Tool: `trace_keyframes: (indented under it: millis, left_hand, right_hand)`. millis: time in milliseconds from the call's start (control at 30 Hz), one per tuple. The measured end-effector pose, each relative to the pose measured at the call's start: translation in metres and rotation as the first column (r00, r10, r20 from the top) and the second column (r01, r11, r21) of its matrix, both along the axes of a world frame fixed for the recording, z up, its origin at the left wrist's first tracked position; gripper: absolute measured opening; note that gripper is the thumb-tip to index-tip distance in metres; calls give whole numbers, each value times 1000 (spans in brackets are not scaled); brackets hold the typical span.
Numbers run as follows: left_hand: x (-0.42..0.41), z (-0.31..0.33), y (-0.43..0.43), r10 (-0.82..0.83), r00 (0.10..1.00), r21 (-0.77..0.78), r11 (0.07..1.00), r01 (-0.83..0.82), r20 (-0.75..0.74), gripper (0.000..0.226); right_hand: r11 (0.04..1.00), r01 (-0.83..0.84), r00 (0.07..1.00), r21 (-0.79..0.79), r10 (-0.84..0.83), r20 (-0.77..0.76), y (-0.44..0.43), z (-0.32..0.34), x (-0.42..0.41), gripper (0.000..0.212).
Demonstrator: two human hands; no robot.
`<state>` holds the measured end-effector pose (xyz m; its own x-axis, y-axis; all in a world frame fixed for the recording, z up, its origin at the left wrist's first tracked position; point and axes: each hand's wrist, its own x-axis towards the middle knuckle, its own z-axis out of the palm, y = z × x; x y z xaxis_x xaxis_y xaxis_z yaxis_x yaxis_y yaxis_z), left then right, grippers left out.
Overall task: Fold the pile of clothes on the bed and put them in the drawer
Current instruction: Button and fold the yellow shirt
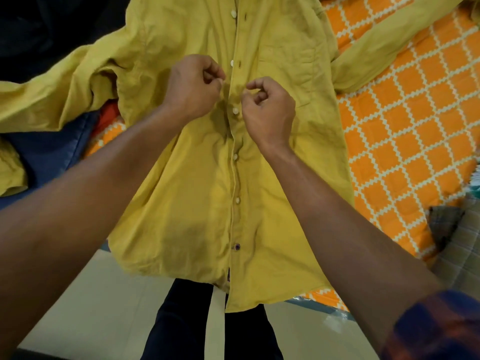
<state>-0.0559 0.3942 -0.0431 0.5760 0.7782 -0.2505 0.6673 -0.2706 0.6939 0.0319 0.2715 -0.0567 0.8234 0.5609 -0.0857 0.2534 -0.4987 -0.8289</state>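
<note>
A mustard-yellow button-up shirt [197, 178] lies front-up on the bed, sleeves spread to both sides, hem hanging over the near edge. White buttons run down its placket [235, 157]. My left hand [193, 87] pinches the left edge of the placket at mid-chest. My right hand [268, 107] pinches the right edge just beside a white button [235, 110]. Both hands have fingers curled tight on the fabric.
The bedsheet [405, 120] is orange with a white lattice pattern. Dark blue clothing [52, 152] and a red piece [109, 113] lie under the shirt's left sleeve. A grey checked cloth [446, 224] sits at the right edge. Pale floor [104, 307] and my dark trousers show below.
</note>
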Motion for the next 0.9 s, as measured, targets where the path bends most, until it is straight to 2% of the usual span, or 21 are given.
trace_keyframes:
  millis: [100,167,200,267,333,400,533,667,800,900]
  left_hand:
    - [10,7,19,-36,999,28,999,35,28,16]
    - [20,9,31,-68,997,72,995,67,22,21]
    - [26,8,35,-85,996,83,993,85,0,23]
    - [35,3,39,-129,990,75,988,133,-60,24]
    - [42,-3,36,-190,977,76,977,197,-95,25]
    - [47,-10,33,-217,972,86,971,225,-93,25]
    - [52,-24,31,-153,983,100,982,163,-100,18]
    - [51,-28,33,-164,982,66,983,171,-98,13]
    - [51,-27,29,-218,967,67,971,228,-132,15]
    - [55,-27,30,-79,994,-45,996,76,-75,11]
  right_hand:
    - [1000,-6,998,-28,8,58,28,8,14,17]
    - [973,-126,979,-194,154,134,47,7,25,31]
    - [932,-196,951,-304,257,174,54,6,28,28]
    - [856,-257,896,-449,385,222,62,3,33,9]
    - [841,-216,894,-496,374,246,63,0,37,11]
    - [872,-146,940,-467,270,211,63,-5,42,19]
    - [956,-69,996,-284,80,27,51,-15,47,37]
    - [983,43,996,-177,-56,-72,45,-25,42,26]
    - [986,109,990,-126,-119,-69,46,-28,33,10]
    - [985,141,987,-103,-149,-68,49,-28,28,4]
